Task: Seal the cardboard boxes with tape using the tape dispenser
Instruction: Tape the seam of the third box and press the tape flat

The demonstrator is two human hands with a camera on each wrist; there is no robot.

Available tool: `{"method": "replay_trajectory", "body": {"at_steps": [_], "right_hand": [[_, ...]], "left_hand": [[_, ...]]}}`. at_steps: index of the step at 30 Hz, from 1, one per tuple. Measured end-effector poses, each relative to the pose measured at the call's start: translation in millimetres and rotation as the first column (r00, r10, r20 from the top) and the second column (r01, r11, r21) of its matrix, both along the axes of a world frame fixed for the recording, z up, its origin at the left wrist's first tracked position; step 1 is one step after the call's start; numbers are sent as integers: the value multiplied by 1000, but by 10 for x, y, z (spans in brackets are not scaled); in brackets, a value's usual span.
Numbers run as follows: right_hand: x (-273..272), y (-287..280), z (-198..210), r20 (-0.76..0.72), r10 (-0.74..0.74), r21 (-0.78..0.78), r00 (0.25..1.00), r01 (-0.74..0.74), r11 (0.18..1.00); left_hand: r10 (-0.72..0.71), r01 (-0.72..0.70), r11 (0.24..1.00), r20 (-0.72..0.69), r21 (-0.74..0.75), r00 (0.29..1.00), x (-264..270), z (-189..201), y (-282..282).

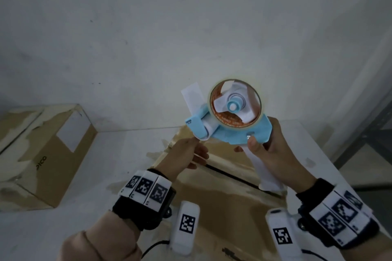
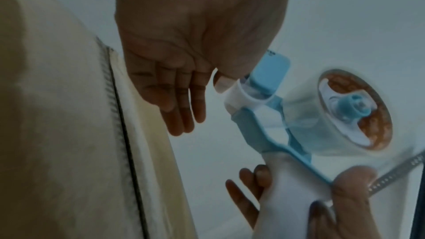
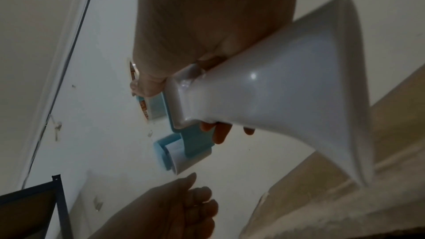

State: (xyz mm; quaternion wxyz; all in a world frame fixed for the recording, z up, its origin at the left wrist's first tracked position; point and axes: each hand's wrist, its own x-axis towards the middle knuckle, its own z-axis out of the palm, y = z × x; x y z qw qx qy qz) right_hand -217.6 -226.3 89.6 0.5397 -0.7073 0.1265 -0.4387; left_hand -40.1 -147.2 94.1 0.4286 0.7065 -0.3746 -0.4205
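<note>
A blue and white tape dispenser [image 1: 231, 131] with a roll of clear tape [image 1: 235, 104] is raised over an open-seamed cardboard box [image 1: 222, 207]. My right hand [image 1: 273, 150] grips its white handle [image 1: 261, 161], which fills the right wrist view [image 3: 287, 106]. My left hand [image 1: 188, 154] reaches up from the left, thumb and index fingertip touching the lower end of the white roller [image 1: 206, 133] at the dispenser's front. In the left wrist view its other fingers [image 2: 184, 112] hang straight beside the roller [image 2: 241, 95]. No loose tape strip shows between the fingers.
A second cardboard box [image 1: 53, 154] with a white label sits at the far left of the white table [image 1: 127, 150], against the wall. Dark metal shelving [image 1: 371, 133] stands at the right. A black cable [image 1: 154, 246] trails near the front edge.
</note>
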Motion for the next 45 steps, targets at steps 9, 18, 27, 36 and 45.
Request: {"method": "replay_trajectory", "body": {"at_steps": [9, 18, 27, 36, 45], "right_hand": [[141, -73, -161, 4, -18, 62, 1000, 18, 998], [200, -71, -146, 3, -13, -67, 1000, 13, 998], [259, 2, -79, -25, 45, -58, 999, -46, 997], [329, 87, -6, -120, 58, -46, 991, -63, 997], [18, -8, -73, -269, -12, -49, 963, -1, 999]], "left_hand": [[3, -23, 995, -207, -93, 978, 288, -11, -45], [8, -25, 999, -376, -40, 927, 497, 29, -155], [-10, -13, 998, -381, -58, 925, 535, -14, -89], [41, -39, 993, 15, -110, 999, 691, -72, -101], [158, -154, 986, 80, -62, 984, 1092, -296, -3]]}}
